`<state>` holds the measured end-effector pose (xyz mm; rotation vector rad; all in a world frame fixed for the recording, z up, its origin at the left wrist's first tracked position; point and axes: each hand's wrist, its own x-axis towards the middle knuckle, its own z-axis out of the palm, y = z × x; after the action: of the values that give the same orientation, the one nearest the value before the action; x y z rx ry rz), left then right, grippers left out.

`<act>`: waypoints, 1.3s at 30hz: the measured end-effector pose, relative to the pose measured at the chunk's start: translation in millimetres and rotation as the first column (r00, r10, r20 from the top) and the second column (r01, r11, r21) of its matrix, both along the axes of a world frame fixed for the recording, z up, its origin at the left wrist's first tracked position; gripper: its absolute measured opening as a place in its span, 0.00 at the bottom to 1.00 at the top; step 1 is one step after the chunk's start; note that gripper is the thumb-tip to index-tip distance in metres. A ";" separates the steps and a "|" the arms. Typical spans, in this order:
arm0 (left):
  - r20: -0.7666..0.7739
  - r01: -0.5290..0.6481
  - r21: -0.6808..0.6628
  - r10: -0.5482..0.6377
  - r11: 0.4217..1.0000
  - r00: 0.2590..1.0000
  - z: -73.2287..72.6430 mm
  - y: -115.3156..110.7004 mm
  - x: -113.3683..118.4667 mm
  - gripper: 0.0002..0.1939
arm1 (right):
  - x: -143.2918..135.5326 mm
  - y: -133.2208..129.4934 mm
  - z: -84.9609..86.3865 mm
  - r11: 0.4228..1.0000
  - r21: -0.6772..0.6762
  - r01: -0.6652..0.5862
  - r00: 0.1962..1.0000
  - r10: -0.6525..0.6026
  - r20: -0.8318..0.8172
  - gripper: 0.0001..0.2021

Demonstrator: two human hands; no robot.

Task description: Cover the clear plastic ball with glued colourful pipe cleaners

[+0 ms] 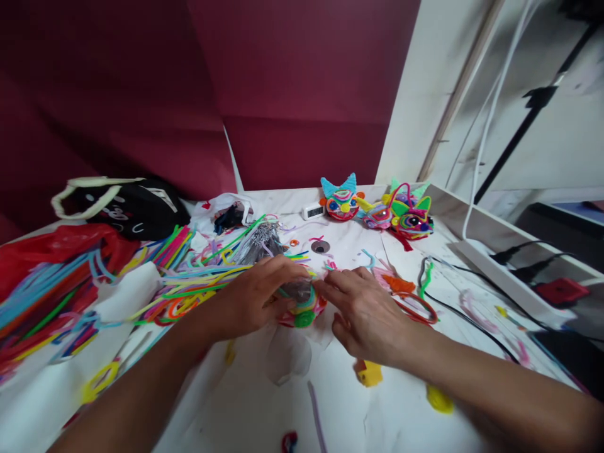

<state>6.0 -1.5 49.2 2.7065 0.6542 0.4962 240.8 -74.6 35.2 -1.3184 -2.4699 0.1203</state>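
A round pipe-cleaner ornament sits low over the middle of the table, showing green, red and yellow windings and a grey, shiny top. My left hand grips it from the left, thumb in front and fingers curled over the top. On the other side, my right hand has its fingers bent and pressed together at the ornament's upper right edge. Whether a small piece is between those fingertips is hidden. Beneath the ornament, a clear, film-like piece rests on the white table.
Pipe cleaners lie piled on the left, near a red plastic bag and a black bag. Finished animal-faced ornaments stand behind, beside a small digital clock. A power strip and black cables occupy the right side.
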 end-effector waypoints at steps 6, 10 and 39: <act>0.034 -0.038 -0.094 0.041 0.995 0.999 2.8 5.5 -2.9 0.25 | 2.0 1.3 -8.6 1.000 -0.020 0.011 0.997 -0.012 -0.074 0.29; 0.089 -0.017 -0.290 0.045 0.957 0.995 -1.1 10.5 -13.2 0.29 | 4.4 2.7 -15.6 1.000 -0.004 0.013 0.996 -0.013 -0.083 0.32; 0.606 -0.005 -0.624 0.488 0.781 0.629 -45.1 8.0 -11.2 0.25 | 7.2 2.0 -24.9 0.998 0.044 0.036 0.996 -0.032 -0.085 0.32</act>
<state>-5.1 6.5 4.1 1.5982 0.7786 1.1840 248.0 -72.6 10.3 -1.3080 -2.3648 0.1084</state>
